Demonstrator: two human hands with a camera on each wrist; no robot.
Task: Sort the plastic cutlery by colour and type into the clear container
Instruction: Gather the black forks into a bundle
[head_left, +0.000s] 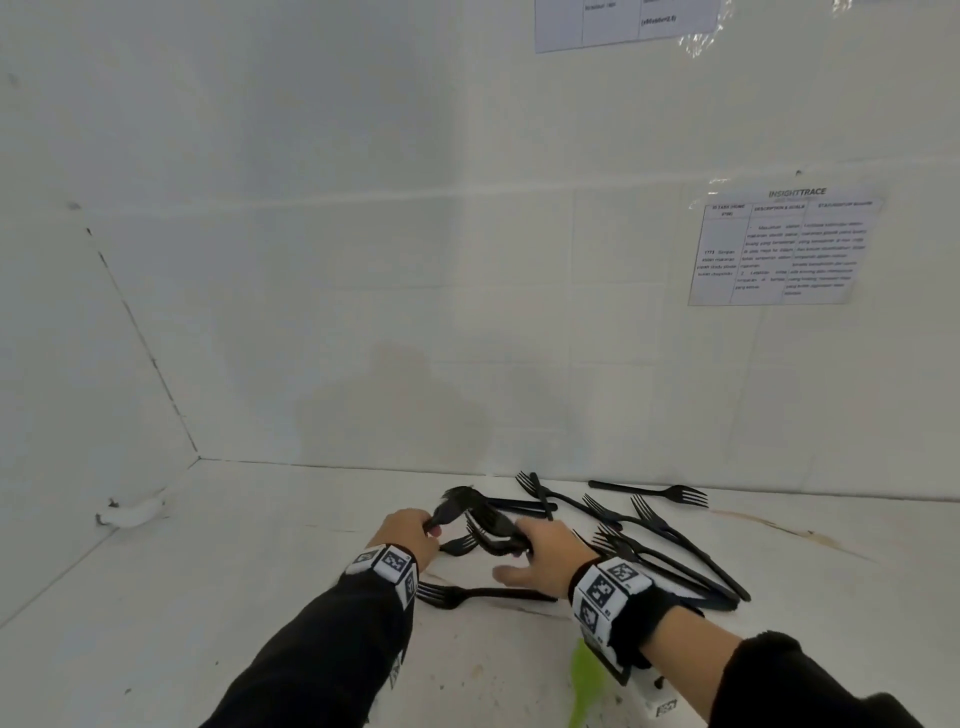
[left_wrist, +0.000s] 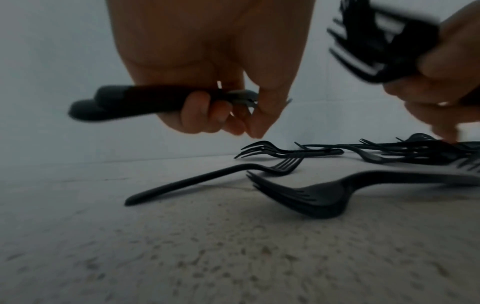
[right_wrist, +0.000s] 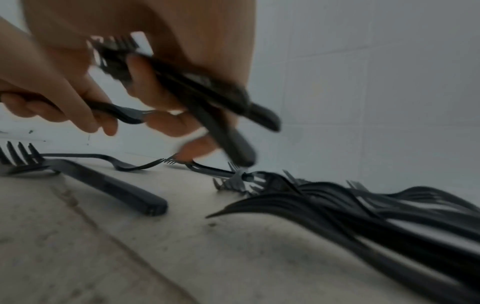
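Observation:
Black plastic forks lie scattered on the white counter (head_left: 260, 571). My left hand (head_left: 423, 527) grips a small bundle of black forks (head_left: 454, 506) by the handles; in the left wrist view the curled fingers (left_wrist: 207, 115) wrap around the handles (left_wrist: 116, 102). Just to its right, my right hand (head_left: 522, 545) holds another bundle of black forks (head_left: 493, 527), blurred in the right wrist view (right_wrist: 197, 92). A loose pile of forks (head_left: 660, 540) lies right of the hands. The clear container is not in view.
One black fork (head_left: 483, 593) lies between my wrists, another (head_left: 654, 491) by the tiled back wall. A green object (head_left: 584, 680) shows under my right wrist. Walls close the back and left sides. Paper sheets (head_left: 779, 249) are taped to the wall.

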